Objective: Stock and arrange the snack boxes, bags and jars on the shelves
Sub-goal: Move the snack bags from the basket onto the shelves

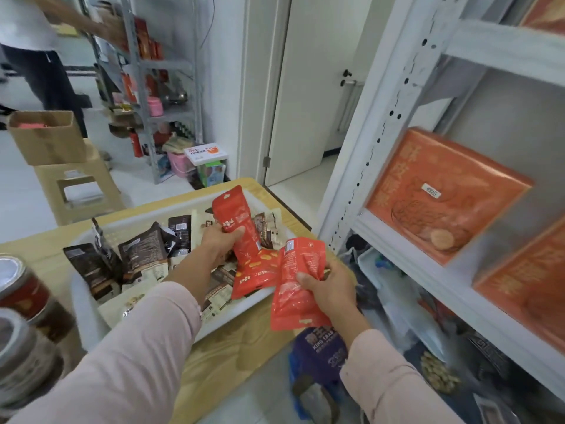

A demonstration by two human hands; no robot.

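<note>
Held stock: my left hand (221, 244) grips upper red bag (235, 209), right hand (331, 290) grips lower red bag (293, 301); shelf (406, 261) lies rightward, nearest my right.

A tray (84, 313) sits on the tabletop (214, 362) with packets (143, 255) in it; cans (21, 289) stand at its 9 o'clock. The left hand (220, 244) holds the left pouch (247, 255) and the right hand (331, 290) holds the right pouch (293, 289), both over its 3 o'clock rim. Boxes (443, 194) seem to lean on the shelf (406, 255) at 3 o'clock.
</note>
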